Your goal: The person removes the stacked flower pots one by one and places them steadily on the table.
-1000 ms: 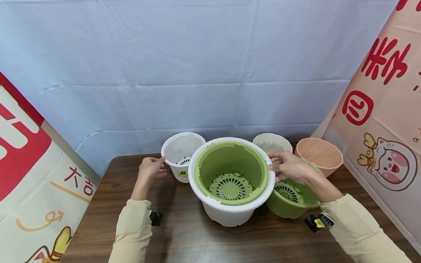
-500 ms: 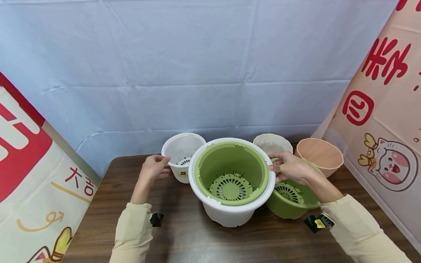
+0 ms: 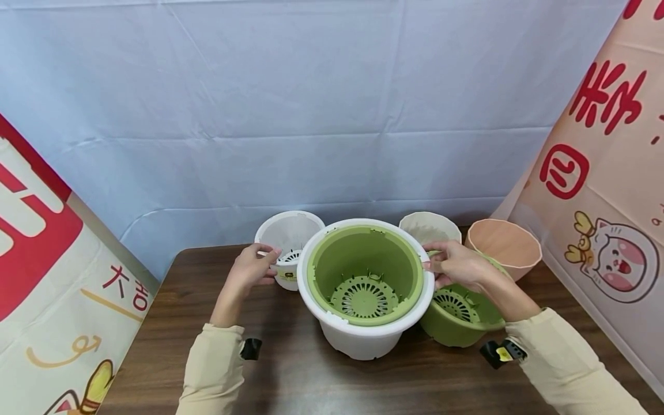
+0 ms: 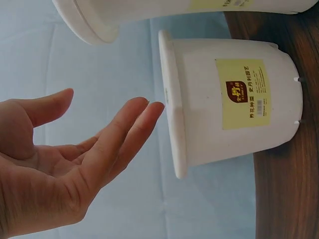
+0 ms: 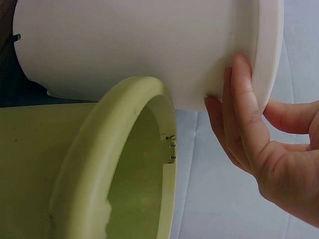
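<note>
My right hand (image 3: 457, 266) grips the rim of a large white plastic flowerpot (image 3: 360, 341) at the middle of the table. In the right wrist view its fingers (image 5: 244, 97) lie against the outer wall under the rim, the thumb partly hidden behind it. A green pot (image 3: 365, 253) with a slotted base is nested inside. My left hand (image 3: 251, 270) hovers before a smaller white pot (image 3: 287, 231). The left wrist view has that hand's fingers (image 4: 127, 132) loosely extended and holding nothing, close to the rim of a white pot with a yellow label (image 4: 244, 93).
Another green pot (image 3: 450, 328) stands right of the large white one, under my right forearm. Behind it are a cream pot (image 3: 429, 225) and a peach pot (image 3: 503, 245). The brown wooden table (image 3: 301, 386) ends at a pale cloth backdrop (image 3: 290, 115).
My left hand has drifted to the right, from beside the small white pot's left edge to in front of it. The right hand and the pots keep their places.
</note>
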The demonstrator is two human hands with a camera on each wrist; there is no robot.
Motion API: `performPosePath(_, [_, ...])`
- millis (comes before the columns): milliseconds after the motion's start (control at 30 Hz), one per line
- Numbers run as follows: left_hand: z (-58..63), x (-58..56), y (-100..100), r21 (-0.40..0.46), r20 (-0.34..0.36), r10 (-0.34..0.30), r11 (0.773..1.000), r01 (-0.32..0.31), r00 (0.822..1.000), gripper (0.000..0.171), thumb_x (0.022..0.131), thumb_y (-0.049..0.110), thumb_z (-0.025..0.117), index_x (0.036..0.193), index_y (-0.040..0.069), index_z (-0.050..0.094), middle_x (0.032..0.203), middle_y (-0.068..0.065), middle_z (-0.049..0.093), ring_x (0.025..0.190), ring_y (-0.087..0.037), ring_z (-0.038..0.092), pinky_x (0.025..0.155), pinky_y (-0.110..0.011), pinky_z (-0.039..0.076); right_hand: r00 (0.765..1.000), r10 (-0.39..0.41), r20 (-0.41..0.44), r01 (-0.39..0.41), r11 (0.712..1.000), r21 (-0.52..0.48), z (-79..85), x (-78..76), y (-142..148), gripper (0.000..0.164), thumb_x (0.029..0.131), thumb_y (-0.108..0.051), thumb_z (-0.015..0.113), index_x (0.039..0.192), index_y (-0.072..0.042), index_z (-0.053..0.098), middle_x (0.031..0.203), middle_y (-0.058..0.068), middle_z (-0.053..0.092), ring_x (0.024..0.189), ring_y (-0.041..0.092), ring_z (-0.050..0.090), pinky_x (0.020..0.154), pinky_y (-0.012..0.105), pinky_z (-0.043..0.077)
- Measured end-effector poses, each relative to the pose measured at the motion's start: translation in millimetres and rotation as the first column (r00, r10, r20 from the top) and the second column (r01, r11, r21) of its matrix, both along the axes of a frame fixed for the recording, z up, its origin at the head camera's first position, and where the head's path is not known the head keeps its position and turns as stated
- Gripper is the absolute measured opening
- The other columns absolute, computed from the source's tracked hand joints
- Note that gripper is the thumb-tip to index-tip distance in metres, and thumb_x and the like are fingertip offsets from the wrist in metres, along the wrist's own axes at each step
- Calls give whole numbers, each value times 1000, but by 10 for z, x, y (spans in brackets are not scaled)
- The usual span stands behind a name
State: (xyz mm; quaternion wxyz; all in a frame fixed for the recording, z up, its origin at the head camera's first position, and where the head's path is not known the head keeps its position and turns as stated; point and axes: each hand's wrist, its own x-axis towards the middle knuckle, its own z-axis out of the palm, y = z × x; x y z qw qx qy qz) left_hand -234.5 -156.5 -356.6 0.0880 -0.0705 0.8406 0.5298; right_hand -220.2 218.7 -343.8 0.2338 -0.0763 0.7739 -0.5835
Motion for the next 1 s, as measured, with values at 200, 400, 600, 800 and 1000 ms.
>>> performPosePath(200, [43,32,55,-14,-6,-24,1000,24,1000,37,94,26,52,117,-3,48,110,-25,54,79,-20,61,70,-36,55,1000,3,3,-3,1000,-9,-8,0,2,50,93,8,40,134,19,15,87,15,57,72,18,61,64,32,55])
performPosePath(400, [110,83,129,-39,-38,-67,997,65,997,33,93,26,53,111,-2,51,114,-27,54,86,-28,63,67,-34,55,1000,-5,10,5,1000,-8,-23,-10,6,50,93,7,40,134,19,14,89,17,57,71,19,61,64,33,55])
performPosePath(600, [144,120,213,-69,-71,-112,992,107,991,30,94,26,53,110,1,55,112,-23,57,92,-33,62,65,-32,55,1000,1,9,0,1000,-15,-27,-12,8,50,93,7,40,134,19,15,89,17,57,71,19,61,64,33,55])
performPosePath(800, [179,140,302,-79,-75,-150,986,144,986,30,94,27,53,111,2,55,109,-21,59,88,-28,63,66,-34,55,1000,0,9,0,1000,-14,-19,-6,7,50,93,7,40,134,19,15,89,16,57,71,18,61,64,33,55])
performPosePath(1000, [202,134,377,-101,-64,-180,980,173,982,33,93,26,55,112,0,56,107,-19,59,82,-23,63,62,-30,55,1000,-1,10,1,1000,-8,-10,1,7,49,93,7,40,134,19,15,89,16,56,71,18,61,63,32,55])
